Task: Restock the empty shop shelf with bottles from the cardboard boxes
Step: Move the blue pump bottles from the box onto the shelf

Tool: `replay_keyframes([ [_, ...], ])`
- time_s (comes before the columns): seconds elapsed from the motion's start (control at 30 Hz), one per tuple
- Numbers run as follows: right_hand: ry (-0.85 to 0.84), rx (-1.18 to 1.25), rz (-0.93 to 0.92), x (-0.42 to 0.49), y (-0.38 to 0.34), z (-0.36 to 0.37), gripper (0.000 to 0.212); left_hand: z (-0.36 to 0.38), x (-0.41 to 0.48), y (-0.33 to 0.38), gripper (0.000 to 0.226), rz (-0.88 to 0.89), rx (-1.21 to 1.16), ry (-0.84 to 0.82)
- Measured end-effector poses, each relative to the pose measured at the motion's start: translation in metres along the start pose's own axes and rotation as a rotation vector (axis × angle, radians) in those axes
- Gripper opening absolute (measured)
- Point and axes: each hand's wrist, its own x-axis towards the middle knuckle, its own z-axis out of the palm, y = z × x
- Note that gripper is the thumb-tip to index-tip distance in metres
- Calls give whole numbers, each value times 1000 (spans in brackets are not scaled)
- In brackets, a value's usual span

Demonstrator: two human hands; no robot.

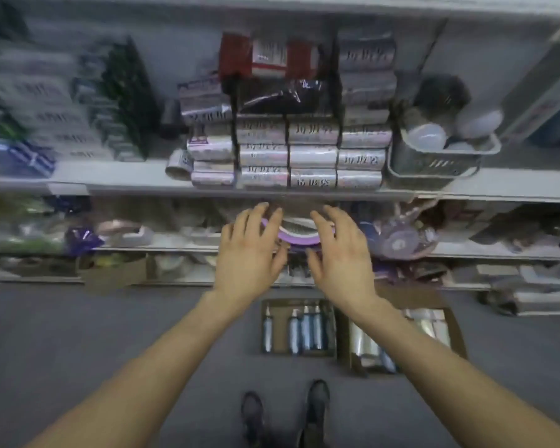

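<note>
Left hand and right hand are out at the shelf, fingers spread, straight, released. A purple-rimmed round item sits between them; whether they touch it is lost in blur. Bottles stand in cardboard boxes on the floor, well below the fingers.

Motion blur smears the grey and green packets at nine o'clock beyond naming, and the dark print on the silver wrapped rolls at twelve o'clock is unreadable. The round purple-rimmed object at the centre is half hidden behind the left hand and right hand. Whether their spread fingers touch it cannot be told. The right forearm covers part of the brown cardboard box at five o'clock.
</note>
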Motion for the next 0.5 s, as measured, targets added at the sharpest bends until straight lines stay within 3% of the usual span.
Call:
replay_keyframes([
  [0.33, -642, 2, 234, -154, 86, 207, 71, 206, -142, -19, 69, -33, 4, -656],
  [0.5, -851, 54, 319, -208, 140, 308, 73, 310, -194, -26, 65, -51, -26, -783],
])
